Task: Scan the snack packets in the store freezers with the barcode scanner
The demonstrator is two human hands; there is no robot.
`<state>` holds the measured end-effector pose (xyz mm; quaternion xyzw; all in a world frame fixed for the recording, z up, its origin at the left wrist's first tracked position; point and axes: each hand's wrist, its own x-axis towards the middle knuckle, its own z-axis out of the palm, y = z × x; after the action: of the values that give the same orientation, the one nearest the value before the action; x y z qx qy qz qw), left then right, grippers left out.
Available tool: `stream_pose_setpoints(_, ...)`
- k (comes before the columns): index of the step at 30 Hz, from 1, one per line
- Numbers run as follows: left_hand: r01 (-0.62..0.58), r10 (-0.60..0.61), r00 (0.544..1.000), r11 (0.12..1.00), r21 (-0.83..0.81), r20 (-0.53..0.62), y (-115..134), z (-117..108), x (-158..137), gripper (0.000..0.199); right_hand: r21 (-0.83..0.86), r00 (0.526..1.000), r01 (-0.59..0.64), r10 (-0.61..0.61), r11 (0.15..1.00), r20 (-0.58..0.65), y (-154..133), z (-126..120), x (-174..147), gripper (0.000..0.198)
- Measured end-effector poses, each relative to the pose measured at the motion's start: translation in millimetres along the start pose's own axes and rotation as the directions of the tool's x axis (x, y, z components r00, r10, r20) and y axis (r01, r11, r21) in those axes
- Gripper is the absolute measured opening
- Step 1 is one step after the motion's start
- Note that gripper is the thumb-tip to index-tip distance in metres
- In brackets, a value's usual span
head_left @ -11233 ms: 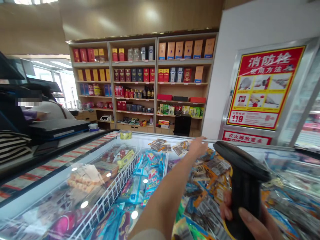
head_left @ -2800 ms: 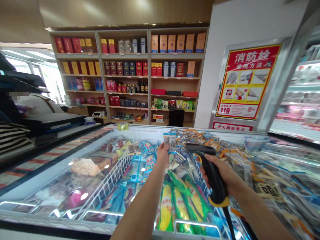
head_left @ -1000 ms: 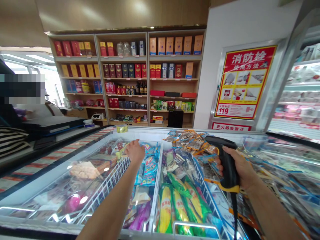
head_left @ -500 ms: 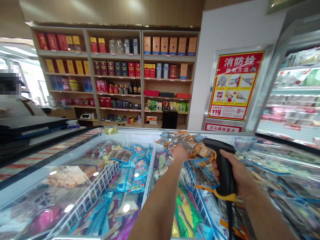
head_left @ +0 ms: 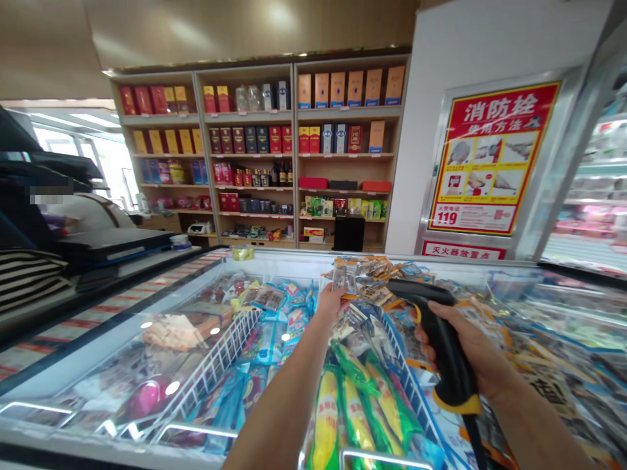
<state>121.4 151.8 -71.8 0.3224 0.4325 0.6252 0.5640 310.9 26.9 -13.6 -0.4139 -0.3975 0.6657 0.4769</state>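
Observation:
My left hand (head_left: 333, 301) grips a small snack packet (head_left: 345, 277) with an orange edge and holds it upright above the chest freezer. Behind it lies a heap of similar packets (head_left: 379, 271). My right hand (head_left: 455, 339) is wrapped round the handle of a black and yellow barcode scanner (head_left: 443, 346). The scanner's head points left, toward the packet, with a gap between them. Its cable runs down past my right wrist. Below my left forearm are yellow and green corn-shaped ice pops (head_left: 353, 405) in a wire basket.
White wire dividers (head_left: 210, 365) split the freezer, with blue ice-cream packs (head_left: 269, 339) to the left. More packets (head_left: 553, 372) fill the right side. Shelves of boxed bottles (head_left: 252, 140) and a red fire-hydrant sign (head_left: 494, 156) stand behind. A person (head_left: 93, 215) is at far left.
My left hand has lifted a packet from the heap and moved slightly left. The scanner has tilted a little and still sits in my right hand. The view has swung left.

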Motion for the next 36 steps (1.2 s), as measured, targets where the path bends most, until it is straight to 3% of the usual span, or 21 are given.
stream_pose_setpoints(6, -0.059, 0.048, 0.997, 0.981, -0.184, -0.062, 13, -37, 1, 0.019, -0.069, 0.996, -0.085, 0.088, 0.994, 0.032, 16, 16, 4, 0.022)
stream_pose_setpoints(14, -0.077, 0.068, 0.996, 0.978, -0.193, -0.053, 8, -41, 5, 0.02, -0.065, 0.99, -0.075, 0.082, 0.995, 0.114, 18, 16, 1, 0.021)
stream_pose_setpoints(24, -0.093, 0.09, 0.995, 0.986, -0.137, -0.033, 9, -41, 4, 0.023, -0.069, 0.99, -0.096, 0.102, 0.993, 0.093, 19, 16, 2, 0.023)
stream_pose_setpoints(27, -0.121, 0.118, 0.992, 0.99, -0.078, -0.051, 9, -42, 2, 0.038, -0.081, 0.987, -0.123, 0.13, 0.989, 0.093, 20, 15, 4, 0.027)
stream_pose_setpoints(31, -0.247, 0.253, 0.963, 0.966, 0.076, -0.091, 8, -42, 3, 0.066, -0.063, 0.988, -0.134, 0.139, 0.989, 0.073, 20, 17, 5, 0.025)
stream_pose_setpoints(36, -0.291, 0.293, 0.956, 0.942, 0.168, 0.014, 0, -44, 12, 0.051, -0.052, 0.986, -0.151, 0.154, 0.987, 0.065, 19, 19, 5, 0.027)
